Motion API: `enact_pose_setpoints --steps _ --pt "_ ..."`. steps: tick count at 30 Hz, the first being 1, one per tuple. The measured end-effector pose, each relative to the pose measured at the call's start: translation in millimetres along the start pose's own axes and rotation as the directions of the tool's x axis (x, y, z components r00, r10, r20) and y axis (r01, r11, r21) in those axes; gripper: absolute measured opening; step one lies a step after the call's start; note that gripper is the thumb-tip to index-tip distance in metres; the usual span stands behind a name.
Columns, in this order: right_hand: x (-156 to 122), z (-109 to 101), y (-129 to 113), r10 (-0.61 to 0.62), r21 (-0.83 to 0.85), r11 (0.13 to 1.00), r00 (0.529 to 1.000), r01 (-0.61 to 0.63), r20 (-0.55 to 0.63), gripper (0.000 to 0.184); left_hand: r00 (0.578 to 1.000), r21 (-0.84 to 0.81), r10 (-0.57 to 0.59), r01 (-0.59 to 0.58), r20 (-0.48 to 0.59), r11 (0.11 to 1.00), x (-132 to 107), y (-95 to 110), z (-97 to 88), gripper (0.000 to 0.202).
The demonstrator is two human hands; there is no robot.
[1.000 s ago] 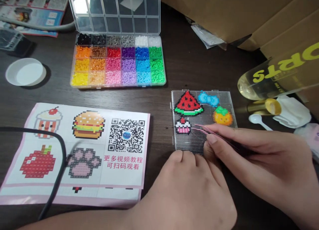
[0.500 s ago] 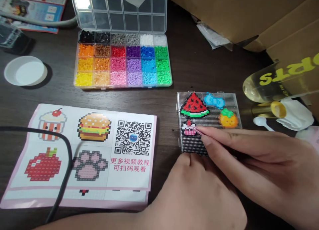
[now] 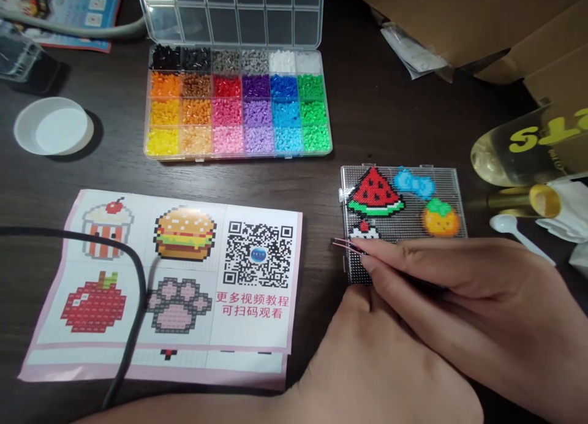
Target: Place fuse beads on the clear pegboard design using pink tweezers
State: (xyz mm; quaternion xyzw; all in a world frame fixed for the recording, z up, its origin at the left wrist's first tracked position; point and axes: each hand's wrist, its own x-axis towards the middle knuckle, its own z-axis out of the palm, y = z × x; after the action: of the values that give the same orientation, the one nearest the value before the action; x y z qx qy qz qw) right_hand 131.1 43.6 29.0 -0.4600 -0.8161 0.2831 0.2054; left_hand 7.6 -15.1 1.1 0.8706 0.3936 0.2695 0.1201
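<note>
My right hand (image 3: 463,289) pinches a pair of slim pink tweezers (image 3: 348,245). Their tips reach just past the left edge of a clear pegboard (image 3: 408,223); whether they grip a bead is too small to tell. Beneath the tweezers is a small cupcake of beads (image 3: 365,231), partly covered by my fingers. Also on the board lie a bead watermelon slice (image 3: 375,193), a blue bead bow (image 3: 414,183) and an orange bead fruit (image 3: 441,219). My left hand (image 3: 390,350) rests at the board's near edge, under my right hand, its fingers bent down and hidden.
An open bead box (image 3: 239,157) with many colours stands at the back. A pattern sheet (image 3: 257,320) lies left, crossed by a black cable (image 3: 138,301). Farther out are a white dish (image 3: 62,130), a white spoon (image 3: 505,225), a bottle (image 3: 500,151) and cardboard (image 3: 473,19).
The tweezers have moved left off the bead cupcake, past the board's edge. The whole view has shifted, so things appear farther right. My left hand keeps its place by the board.
</note>
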Motion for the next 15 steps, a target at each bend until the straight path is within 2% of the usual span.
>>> enact_pose_setpoints --steps 7,15 --pt "0.8 -0.7 0.8 -0.013 0.016 1.0 1.0 0.013 0.02 0.035 1.0 -0.031 0.012 -0.012 -0.004 0.999 -1.2 -4.6 4.3 0.026" --pt "-1.2 0.0 0.5 0.001 0.015 1.0 1.0 -0.001 -0.004 0.036 0.999 -0.023 0.015 -0.014 0.034 1.0 0.2 -3.5 -0.3 0.023"
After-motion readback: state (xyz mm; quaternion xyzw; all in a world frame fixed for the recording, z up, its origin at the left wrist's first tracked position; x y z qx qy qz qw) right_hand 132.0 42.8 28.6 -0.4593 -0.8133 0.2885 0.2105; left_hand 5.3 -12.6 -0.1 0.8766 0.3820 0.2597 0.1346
